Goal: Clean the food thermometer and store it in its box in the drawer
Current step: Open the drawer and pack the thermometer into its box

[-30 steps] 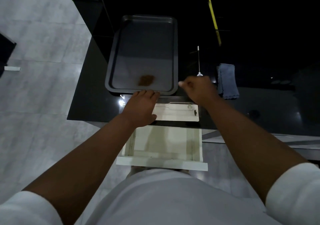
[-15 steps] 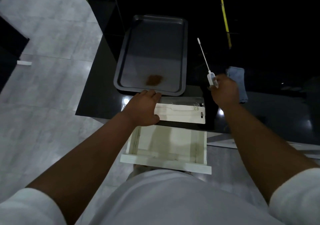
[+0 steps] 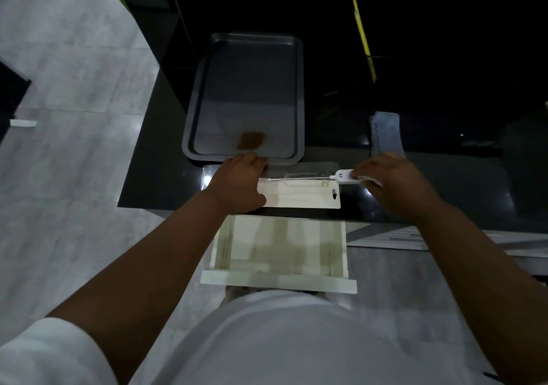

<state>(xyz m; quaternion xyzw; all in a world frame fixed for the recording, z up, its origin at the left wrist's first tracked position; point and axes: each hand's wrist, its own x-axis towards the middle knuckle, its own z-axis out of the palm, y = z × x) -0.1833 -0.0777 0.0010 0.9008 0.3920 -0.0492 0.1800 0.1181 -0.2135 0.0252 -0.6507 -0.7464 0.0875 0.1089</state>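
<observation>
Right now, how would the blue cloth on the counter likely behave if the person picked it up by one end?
The blue cloth looks like soft folded fabric, so it would probably droop and unfold, not stay flat. It likely weighs little for its size. On the glossy black counter it would probably slide or bunch if pushed.

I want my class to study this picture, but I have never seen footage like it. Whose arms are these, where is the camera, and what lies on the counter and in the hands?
There is no machine here. A person wears a camera on the head, so you look down along their own two arms. The left hand presses on a flat white box lying on the black counter. The right hand holds a white food thermometer by its handle, its thin probe stretched over the box. Behind sit a dark baking tray with a brown stain and a blue cloth. Below, a white drawer stands open.
</observation>
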